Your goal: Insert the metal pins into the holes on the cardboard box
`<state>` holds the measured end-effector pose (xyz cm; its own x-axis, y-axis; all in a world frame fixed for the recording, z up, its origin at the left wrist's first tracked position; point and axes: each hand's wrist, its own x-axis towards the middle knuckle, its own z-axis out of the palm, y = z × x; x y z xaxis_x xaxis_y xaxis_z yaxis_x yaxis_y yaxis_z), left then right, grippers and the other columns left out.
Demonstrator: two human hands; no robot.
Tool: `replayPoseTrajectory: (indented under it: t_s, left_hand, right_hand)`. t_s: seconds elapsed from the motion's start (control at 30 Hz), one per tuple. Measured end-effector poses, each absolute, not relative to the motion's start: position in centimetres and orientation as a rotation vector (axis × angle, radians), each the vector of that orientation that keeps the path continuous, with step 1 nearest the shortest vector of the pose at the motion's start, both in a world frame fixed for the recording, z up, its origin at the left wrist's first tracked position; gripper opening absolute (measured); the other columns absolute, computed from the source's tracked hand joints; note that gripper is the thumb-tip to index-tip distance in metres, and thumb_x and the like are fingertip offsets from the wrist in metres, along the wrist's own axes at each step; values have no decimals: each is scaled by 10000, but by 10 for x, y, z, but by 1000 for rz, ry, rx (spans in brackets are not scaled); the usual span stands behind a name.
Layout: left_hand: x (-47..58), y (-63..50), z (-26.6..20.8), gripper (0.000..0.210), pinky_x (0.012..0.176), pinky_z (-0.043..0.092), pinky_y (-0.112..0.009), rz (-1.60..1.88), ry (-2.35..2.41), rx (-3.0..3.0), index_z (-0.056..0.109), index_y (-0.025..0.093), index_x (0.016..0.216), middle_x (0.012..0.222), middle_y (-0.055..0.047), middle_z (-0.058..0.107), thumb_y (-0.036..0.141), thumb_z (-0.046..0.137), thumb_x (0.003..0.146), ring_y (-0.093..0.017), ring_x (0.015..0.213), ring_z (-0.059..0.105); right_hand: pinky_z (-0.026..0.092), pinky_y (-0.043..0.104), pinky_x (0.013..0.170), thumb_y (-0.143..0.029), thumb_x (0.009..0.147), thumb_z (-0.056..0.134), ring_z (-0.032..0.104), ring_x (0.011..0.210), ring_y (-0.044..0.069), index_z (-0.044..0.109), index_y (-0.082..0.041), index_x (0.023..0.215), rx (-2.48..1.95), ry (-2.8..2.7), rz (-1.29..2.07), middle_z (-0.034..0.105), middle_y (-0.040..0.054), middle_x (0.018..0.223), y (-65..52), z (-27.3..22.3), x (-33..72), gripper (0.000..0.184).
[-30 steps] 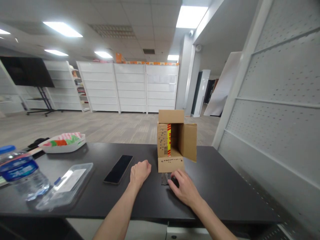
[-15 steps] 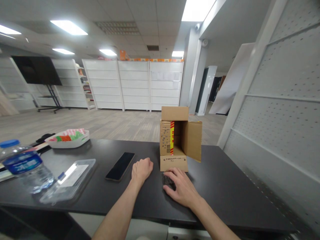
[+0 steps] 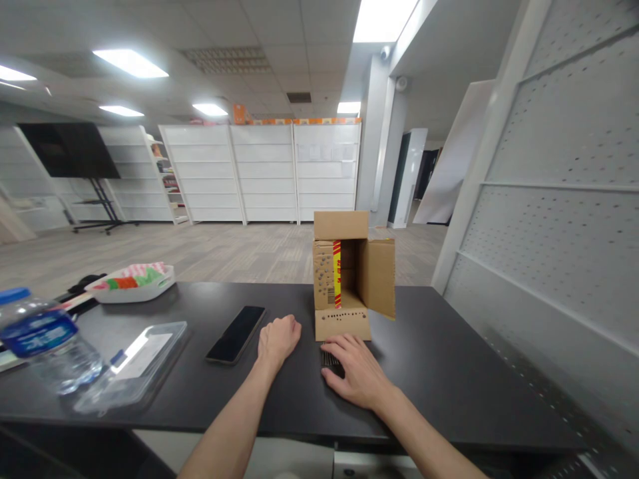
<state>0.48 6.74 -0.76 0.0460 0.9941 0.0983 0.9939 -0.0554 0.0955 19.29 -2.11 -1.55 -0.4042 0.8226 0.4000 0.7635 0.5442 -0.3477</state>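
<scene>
**Right hand [image 3: 357, 369] at the pins [image 3: 328, 358]**

On the table's [image 3: 434, 372] left are a bottle [image 3: 44, 336], a case [image 3: 142, 362] and a phone [image 3: 236, 334]. The left hand [image 3: 279, 339], beside the phone, is curled into a fist; whether it hides anything cannot be told. The pins lie in a row before the open box [image 3: 344, 327]. The right hand, thumb and fingers spread, partly covers them; contact is unclear. The step in hand seems to be handling the pins; the next move would likely call for careful fingertip control.
</scene>
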Motion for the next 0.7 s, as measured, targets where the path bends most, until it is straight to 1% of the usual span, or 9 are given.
replayPoseTrajectory:
  t_s: [0.27,0.47,0.7]
  left_hand:
    - [2,71,-15,381,724,468,-374,266,2134,2309,650,202,875,864,-139,701,350,299,879,-280,830,675]
    - [2,71,-16,386,731,466,-368,270,2133,2309,655,193,884,869,-144,698,349,302,878,-278,838,673]
    - [3,69,-13,381,729,468,-362,258,2133,2294,656,196,888,870,-136,700,347,306,881,-281,847,674]
  right_hand:
    - [349,369,945,-274,791,589,507,1045,211,590,-218,1093,-1220,-2287,125,615,49,1108,-14,-15,189,307]
    - [344,367,934,-205,775,553,513,1023,211,600,-213,1066,-1232,-2277,143,622,53,1080,-14,-17,190,295]
    - [335,360,935,-190,769,547,511,1021,208,611,-215,1046,-1253,-2268,161,623,47,1082,-12,-20,189,285]
